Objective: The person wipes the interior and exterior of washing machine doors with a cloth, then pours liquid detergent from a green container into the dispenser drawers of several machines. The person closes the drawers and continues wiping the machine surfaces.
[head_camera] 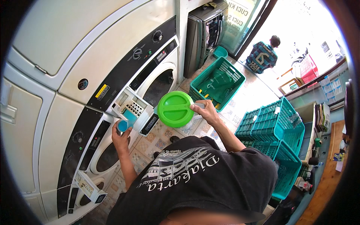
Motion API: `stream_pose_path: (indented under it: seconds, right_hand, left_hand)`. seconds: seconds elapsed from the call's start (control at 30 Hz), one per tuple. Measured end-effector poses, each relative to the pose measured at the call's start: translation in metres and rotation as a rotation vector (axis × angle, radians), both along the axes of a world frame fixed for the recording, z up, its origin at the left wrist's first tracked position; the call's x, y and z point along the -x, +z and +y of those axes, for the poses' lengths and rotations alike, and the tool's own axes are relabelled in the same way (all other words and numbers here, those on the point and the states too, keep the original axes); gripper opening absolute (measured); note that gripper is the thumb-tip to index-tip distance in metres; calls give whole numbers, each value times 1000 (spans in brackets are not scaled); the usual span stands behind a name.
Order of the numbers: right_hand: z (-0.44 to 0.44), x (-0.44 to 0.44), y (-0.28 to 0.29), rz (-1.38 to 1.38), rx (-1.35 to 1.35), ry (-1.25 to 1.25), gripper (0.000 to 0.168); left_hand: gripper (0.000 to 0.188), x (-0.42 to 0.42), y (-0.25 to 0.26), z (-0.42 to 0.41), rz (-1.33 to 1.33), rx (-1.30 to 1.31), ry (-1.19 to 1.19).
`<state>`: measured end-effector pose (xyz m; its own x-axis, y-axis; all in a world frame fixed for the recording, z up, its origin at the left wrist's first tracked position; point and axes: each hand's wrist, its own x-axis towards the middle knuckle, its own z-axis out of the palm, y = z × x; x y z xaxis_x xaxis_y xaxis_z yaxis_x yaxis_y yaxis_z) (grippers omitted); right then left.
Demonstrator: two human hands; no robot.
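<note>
My left hand (121, 140) grips a small cup (123, 126) with blue liquid in it, at the near edge of a washing machine's pulled-out detergent drawer (146, 106). A turquoise patch (130, 116) shows inside the drawer beside the cup; whether it is liquid or part of the drawer I cannot tell. In my right hand (207, 112) is the handle of a clear plastic pitcher with a bright green lid (175, 109). The pitcher is held over the tiled floor, right of the drawer. Its lid hides most of its body.
Front-loading machines (157, 84) line the left, with another detergent drawer (90, 187) pulled out lower down. A green basket (239, 81) holding a green bag stands ahead on the floor. Stacked teal baskets (264, 123) are at right. A person (262, 56) sits by the doorway.
</note>
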<state>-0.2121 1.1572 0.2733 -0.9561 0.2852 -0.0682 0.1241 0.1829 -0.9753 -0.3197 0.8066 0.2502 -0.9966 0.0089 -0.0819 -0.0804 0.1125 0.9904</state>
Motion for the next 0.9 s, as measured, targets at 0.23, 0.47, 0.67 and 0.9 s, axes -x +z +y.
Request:
stream_pose_path:
  seconds: [0.23, 0.47, 0.67, 0.9]
  right_hand:
    - [1, -2, 1, 33, -19, -29, 57]
    - [-3, 2, -5, 42, -35, -50, 63]
    - [-1, 8, -23, 109, -82, -110, 74]
    - [-1, 11, -13, 109, -90, -80, 85]
  left_hand:
    - [60, 15, -20, -18, 48, -13, 54]
    - [63, 21, -36, -35, 82, 107, 67]
    - [57, 27, -20, -28, 54, 92, 49]
    - [54, 29, -13, -25, 114, 17, 16]
